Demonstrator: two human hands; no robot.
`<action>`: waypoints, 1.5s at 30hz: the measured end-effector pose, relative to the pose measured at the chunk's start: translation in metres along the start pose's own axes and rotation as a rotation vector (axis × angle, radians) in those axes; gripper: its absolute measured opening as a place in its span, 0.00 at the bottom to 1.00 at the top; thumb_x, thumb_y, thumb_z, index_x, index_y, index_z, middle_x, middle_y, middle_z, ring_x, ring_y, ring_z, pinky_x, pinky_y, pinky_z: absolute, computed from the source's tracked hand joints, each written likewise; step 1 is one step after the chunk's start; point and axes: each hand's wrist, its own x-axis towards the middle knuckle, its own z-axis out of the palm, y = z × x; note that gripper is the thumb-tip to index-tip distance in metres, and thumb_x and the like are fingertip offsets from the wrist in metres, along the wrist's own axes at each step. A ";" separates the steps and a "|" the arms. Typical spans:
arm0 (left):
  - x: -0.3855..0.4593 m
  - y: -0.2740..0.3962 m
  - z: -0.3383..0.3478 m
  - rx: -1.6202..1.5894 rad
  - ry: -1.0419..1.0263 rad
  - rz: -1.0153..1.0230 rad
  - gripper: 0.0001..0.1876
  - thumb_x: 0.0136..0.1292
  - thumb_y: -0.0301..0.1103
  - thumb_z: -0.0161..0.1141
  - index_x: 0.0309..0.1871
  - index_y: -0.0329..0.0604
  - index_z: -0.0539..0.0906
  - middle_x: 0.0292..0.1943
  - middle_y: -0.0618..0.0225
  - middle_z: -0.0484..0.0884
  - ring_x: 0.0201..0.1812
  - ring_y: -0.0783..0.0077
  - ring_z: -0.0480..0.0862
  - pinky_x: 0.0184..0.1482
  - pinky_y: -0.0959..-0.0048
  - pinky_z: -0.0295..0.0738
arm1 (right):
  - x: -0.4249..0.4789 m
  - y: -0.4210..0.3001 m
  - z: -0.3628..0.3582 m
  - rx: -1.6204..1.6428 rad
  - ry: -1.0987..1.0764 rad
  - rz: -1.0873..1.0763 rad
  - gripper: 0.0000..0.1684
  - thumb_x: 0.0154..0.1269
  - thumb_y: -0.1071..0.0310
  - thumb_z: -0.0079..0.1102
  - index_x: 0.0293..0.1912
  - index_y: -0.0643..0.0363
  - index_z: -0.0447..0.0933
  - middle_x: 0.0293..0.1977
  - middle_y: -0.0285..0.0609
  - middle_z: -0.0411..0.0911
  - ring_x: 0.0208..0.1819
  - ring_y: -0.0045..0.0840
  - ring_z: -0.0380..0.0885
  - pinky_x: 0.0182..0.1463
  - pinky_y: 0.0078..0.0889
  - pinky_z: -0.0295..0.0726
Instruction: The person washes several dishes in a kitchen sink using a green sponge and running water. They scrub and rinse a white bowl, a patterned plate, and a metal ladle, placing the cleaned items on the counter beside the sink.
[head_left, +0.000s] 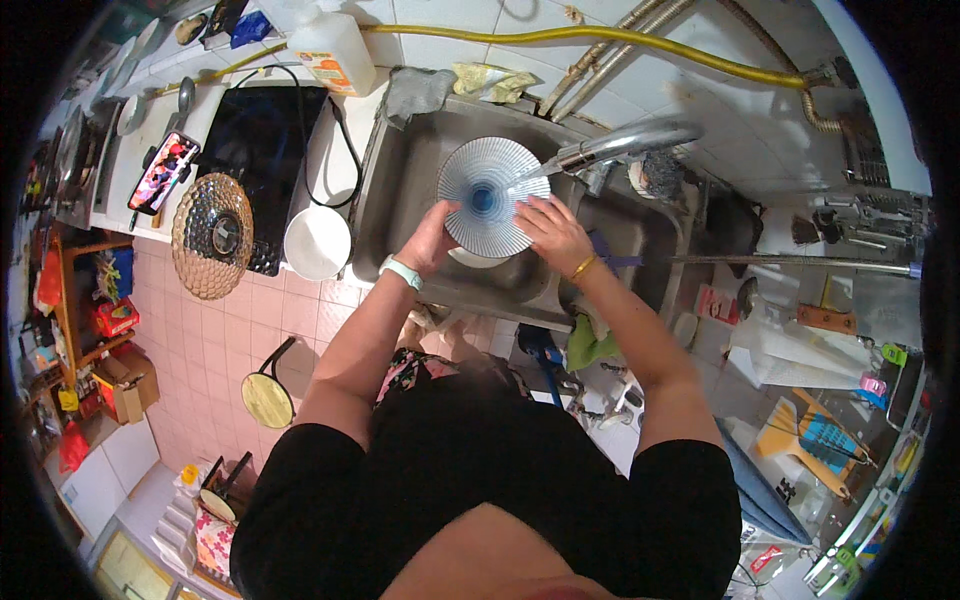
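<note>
A round plate (487, 161) with fine radial stripes and a blue centre is held up over the larger basin of the steel sink (405, 180). My left hand (427, 244) grips its lower left rim. My right hand (555, 236) lies at its right side, the fingers spread over the upper face. From the chrome faucet (600, 150) a stream of water reaches the plate's upper right part. Beneath the plate, part of a white dish (476, 259) shows in the basin; the rest of it is hidden.
Left of the sink stand a white bowl (317, 244) and an amber glass dish (213, 259) by a black cooktop (251, 142). A phone (163, 172) leans in a holder. A grey cloth (418, 91) and a plastic jug (332, 51) are behind. A stool (267, 399) stands on the floor.
</note>
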 end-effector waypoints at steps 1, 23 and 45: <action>-0.001 -0.001 -0.004 0.019 0.010 -0.016 0.24 0.68 0.46 0.48 0.59 0.38 0.74 0.55 0.60 0.80 0.56 0.63 0.79 0.62 0.63 0.69 | 0.001 0.001 -0.006 0.023 0.003 -0.025 0.21 0.58 0.65 0.55 0.52 0.56 0.77 0.56 0.43 0.76 0.59 0.35 0.73 0.65 0.43 0.68; 0.010 -0.007 -0.035 0.036 -0.042 -0.106 0.22 0.67 0.46 0.48 0.57 0.41 0.74 0.53 0.63 0.80 0.55 0.64 0.78 0.63 0.61 0.67 | 0.007 0.001 0.010 0.016 -0.022 0.000 0.23 0.53 0.70 0.55 0.51 0.55 0.77 0.54 0.40 0.76 0.60 0.31 0.71 0.66 0.39 0.68; -0.155 0.056 0.006 1.032 0.269 0.147 0.36 0.67 0.60 0.50 0.62 0.34 0.72 0.29 0.57 0.84 0.36 0.57 0.86 0.40 0.64 0.78 | 0.022 -0.112 -0.022 1.650 0.080 0.981 0.18 0.66 0.65 0.63 0.49 0.69 0.79 0.42 0.37 0.81 0.42 0.19 0.77 0.48 0.26 0.75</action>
